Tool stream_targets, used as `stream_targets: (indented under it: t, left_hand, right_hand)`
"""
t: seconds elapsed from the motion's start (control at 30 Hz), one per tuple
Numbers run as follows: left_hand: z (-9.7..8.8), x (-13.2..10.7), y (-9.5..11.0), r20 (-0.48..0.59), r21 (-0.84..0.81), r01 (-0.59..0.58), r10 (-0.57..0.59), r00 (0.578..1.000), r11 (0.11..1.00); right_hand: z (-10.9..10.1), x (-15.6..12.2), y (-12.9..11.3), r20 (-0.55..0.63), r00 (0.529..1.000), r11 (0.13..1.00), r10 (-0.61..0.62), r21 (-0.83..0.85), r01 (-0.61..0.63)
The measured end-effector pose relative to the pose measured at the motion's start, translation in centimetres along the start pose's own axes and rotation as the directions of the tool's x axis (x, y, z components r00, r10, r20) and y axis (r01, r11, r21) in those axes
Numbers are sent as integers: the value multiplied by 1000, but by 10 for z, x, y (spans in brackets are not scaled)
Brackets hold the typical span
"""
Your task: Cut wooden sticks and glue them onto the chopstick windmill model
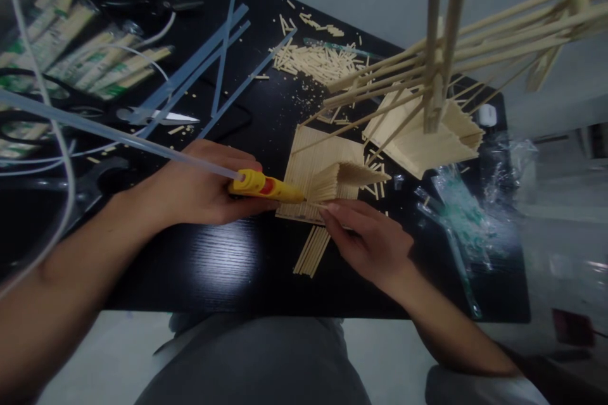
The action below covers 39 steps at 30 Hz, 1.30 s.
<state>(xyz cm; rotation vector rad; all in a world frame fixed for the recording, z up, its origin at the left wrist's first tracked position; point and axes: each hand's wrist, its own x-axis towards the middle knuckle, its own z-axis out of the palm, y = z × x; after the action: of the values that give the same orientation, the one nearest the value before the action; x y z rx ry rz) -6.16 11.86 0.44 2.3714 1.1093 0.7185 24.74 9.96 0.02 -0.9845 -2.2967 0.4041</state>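
My left hand (199, 186) is closed around a yellow glue gun (266, 186) with a clear glue stick (118, 136) running out of its back to the upper left. Its nozzle touches a small folded panel of wooden sticks (346, 177) lying on a flat stick mat (316, 152). My right hand (370, 237) pinches the panel's lower edge with its fingertips. A few loose sticks (313, 250) lie below the mat, under my right hand.
A second stick panel (422, 139) lies to the right on the black table (228, 266). A tall stick frame (446, 44) rises at upper right. Cut stick bits (313, 60), scissors (161, 117), spare glue sticks (218, 57), chopstick packets (85, 57) and plastic wrappers (460, 209) lie around.
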Motion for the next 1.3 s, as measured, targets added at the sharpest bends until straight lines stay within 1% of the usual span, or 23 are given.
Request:
stream_targets:
  t: [0.13,0.33,0.43,0.57,0.7,0.77,0.87,0.93,1.03,1.13,1.3]
  left_hand:
    - [1,0,1,-7,-14,-13,13,1000,1000]
    - [2,1,3,5,-1,-5,5,1000,1000]
    - [3,1,3,1,5,-6,6,1000,1000]
    - [4,2,2,14,-2,-6,6,1000,1000]
    - [3,1,1,11,-11,-14,14,1000,1000]
    - [3,1,1,15,-15,-3,3,1000,1000]
    - [4,0,0,20,-13,2,-2,1000,1000]
    - [4,0,0,17,-8,-9,9,1000,1000]
    - [4,0,0,13,-13,-11,11,1000,1000]
    - [3,1,1,1,-20,-4,4,1000,1000]
    - [2,1,0,-13,-16,-23,23,1000,1000]
  right_hand:
    - [-1,0,-1,17,1000,1000,19,-4,-19]
    - [-1,-4,6,47,998,999,-46,-20,47]
    - [-1,-5,8,64,996,998,-59,-5,59]
    - [-2,-2,4,57,997,999,-52,20,51]
    - [-3,2,1,29,998,998,-49,-48,51]
    - [-3,4,1,6,997,994,-75,-80,76]
    - [-4,7,2,-48,985,982,-168,-97,163]
    - [-5,10,4,-79,976,974,-205,-110,196]
    - [-10,16,7,-63,975,972,-214,-111,207]
    - [-15,23,7,-36,964,959,-264,-113,259]
    - [-20,33,5,-56,947,934,-316,-191,301]
